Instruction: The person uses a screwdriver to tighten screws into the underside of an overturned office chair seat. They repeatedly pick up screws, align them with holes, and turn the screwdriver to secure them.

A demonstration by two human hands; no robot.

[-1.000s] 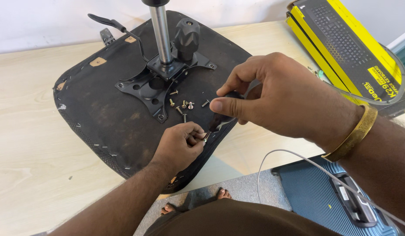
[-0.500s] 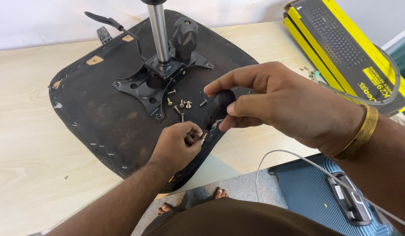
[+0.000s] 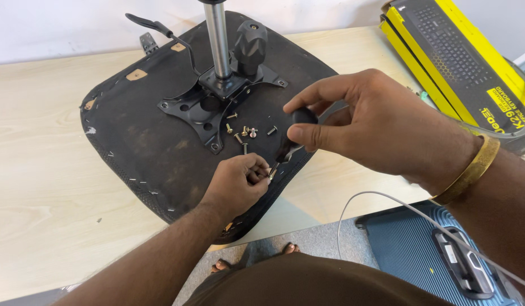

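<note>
An upturned black chair seat [image 3: 143, 141] lies on the wooden table, its metal mounting plate [image 3: 208, 105] and chrome gas column [image 3: 218, 39] pointing up. Several loose screws [image 3: 245, 133] rest on the seat beside the plate. My left hand [image 3: 237, 184] pinches a screw at the seat's near edge. My right hand [image 3: 376, 127] grips a black-handled screwdriver [image 3: 293, 139], its tip set against the screw at my left fingertips. A gold bangle [image 3: 472, 170] circles my right wrist.
A yellow and black keyboard box [image 3: 461, 62] lies at the table's right end. A black knob [image 3: 250, 38] and a lever [image 3: 155, 25] stick out of the mechanism. Below the table edge are a blue suitcase [image 3: 421, 255], a white cable [image 3: 387, 198] and my bare feet.
My right hand has shifted its grip and tilted the screwdriver so the handle top sits under my thumb and fingers. My left hand stays at the seat edge with the screw.
</note>
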